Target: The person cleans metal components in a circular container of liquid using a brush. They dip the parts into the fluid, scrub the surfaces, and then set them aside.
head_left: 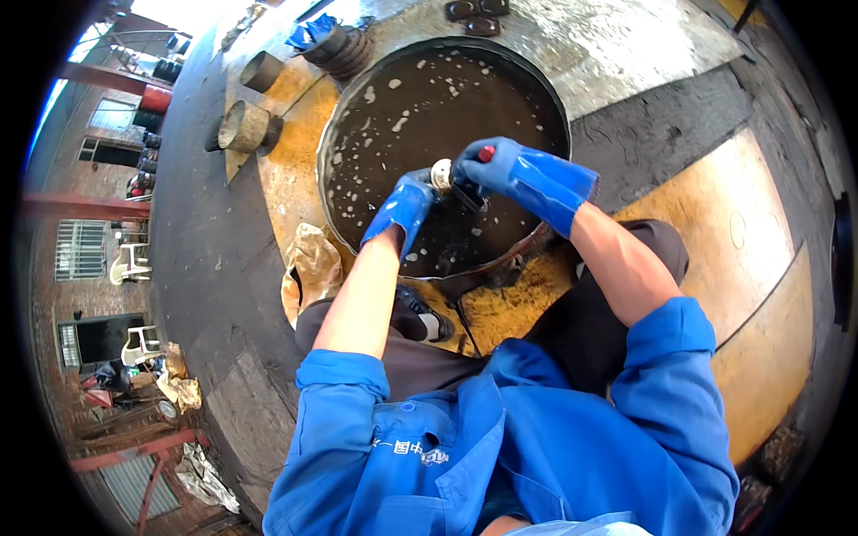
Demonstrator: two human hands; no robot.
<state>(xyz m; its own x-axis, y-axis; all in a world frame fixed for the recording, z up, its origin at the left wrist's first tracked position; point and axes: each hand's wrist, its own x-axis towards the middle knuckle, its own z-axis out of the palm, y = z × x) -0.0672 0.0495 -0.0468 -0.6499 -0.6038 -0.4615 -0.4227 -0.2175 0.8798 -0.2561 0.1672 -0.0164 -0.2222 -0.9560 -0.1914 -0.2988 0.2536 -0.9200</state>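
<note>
Round basin: I see the wide round basin [323, 183] in front of the person; it holds dark brown liquid [465, 103], on which pale foam patches [401, 123] float, more of them toward its left side.
Pale-ended piece: the pale-ended piece [441, 173] is above the near half of the basin, inside its rim.
Left hand: in a blue glove, the left hand [404, 204] pinches this piece from the left; its fingertips I cannot see well.
Right hand: also gloved in blue, the right hand [508, 168] is folded around a red piece [486, 154], whose end shows above the fingers.
Dark part: a dark part [471, 197] hangs just under the right hand, over the basin; I cannot tell if it joins the other two pieces.
Bucket stack: touching or just beside the basin's far left rim, the bucket stack [349, 55] has blue material [313, 32] in its top.
Grey pails: left of the basin are an open grey can [261, 71] and a tilted pail [243, 127]; what is inside them I cannot make out.
Paper sack: the crumpled brown sack [313, 261] is near the basin's left front; its contents are hidden.
Far edge: beyond the basin, small dark pieces [483, 27] are partly cut off by the frame.
Under liquid: the basin's bottom is hidden from me.
</note>
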